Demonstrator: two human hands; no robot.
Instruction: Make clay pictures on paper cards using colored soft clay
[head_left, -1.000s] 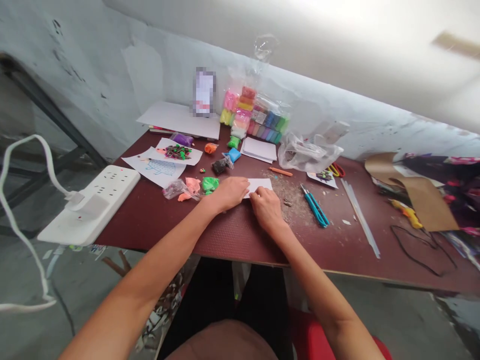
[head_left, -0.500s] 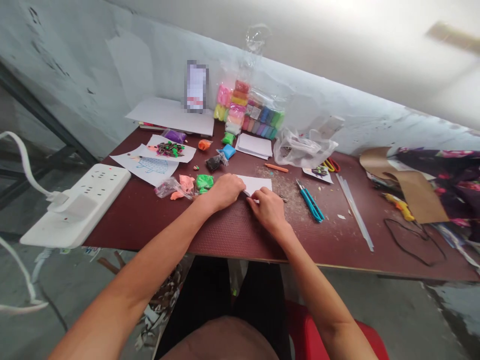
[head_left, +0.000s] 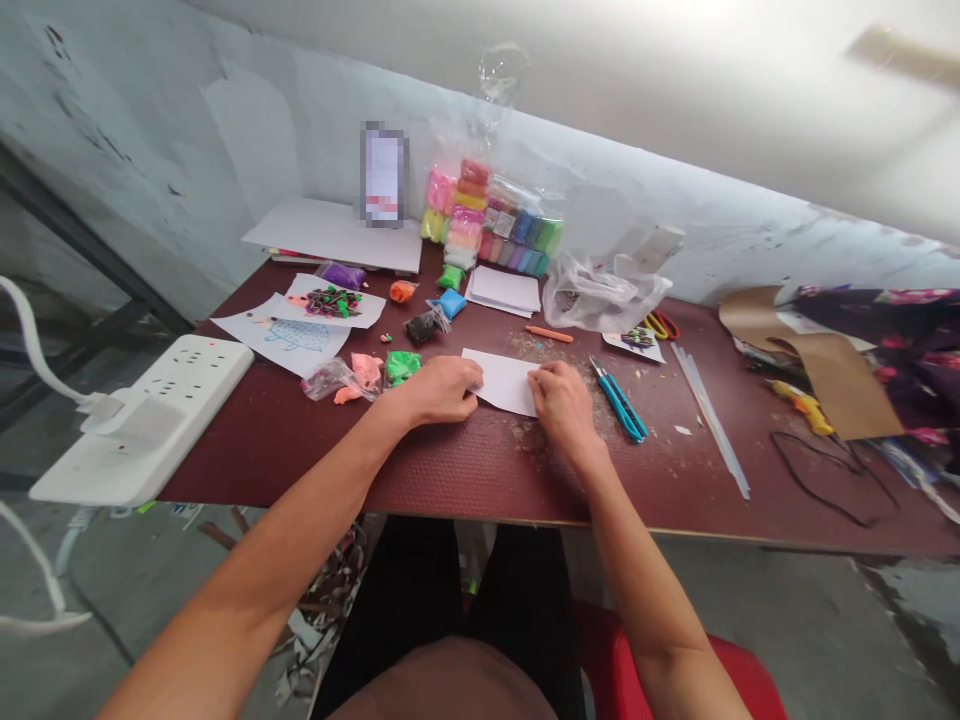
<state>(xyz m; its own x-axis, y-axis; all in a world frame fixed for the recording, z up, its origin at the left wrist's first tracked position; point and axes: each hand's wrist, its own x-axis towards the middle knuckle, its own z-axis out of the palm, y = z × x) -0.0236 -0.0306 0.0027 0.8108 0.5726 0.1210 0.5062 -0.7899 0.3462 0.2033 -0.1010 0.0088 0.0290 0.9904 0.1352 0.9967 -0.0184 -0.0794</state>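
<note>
A small white paper (head_left: 502, 382) lies between my two hands near the middle of the brown table (head_left: 465, 470). My left hand (head_left: 448, 388) has its fingers closed on the paper's left edge. At the right edge, my right hand (head_left: 559, 400) pinches the paper between thumb and fingers. Green clay (head_left: 403, 367) and salmon clay (head_left: 365, 373) in plastic sit left of my left hand. An orange stick (head_left: 548, 334) lies behind the paper. Teal-handled snips (head_left: 621, 405) rest to the right of my right hand.
A white power strip (head_left: 150, 420) sits at the left edge. Drawings (head_left: 281, 335), a paper stack (head_left: 504, 290), clay packs (head_left: 487, 225) and a plastic bag (head_left: 600, 295) stand farther back. Glue sticks (head_left: 712, 420) and a yellow glue gun (head_left: 804, 408) lie on the right.
My hands have moved apart, the right one to the right and the left one slightly left. More of the white paper now shows, spread flat between them.
</note>
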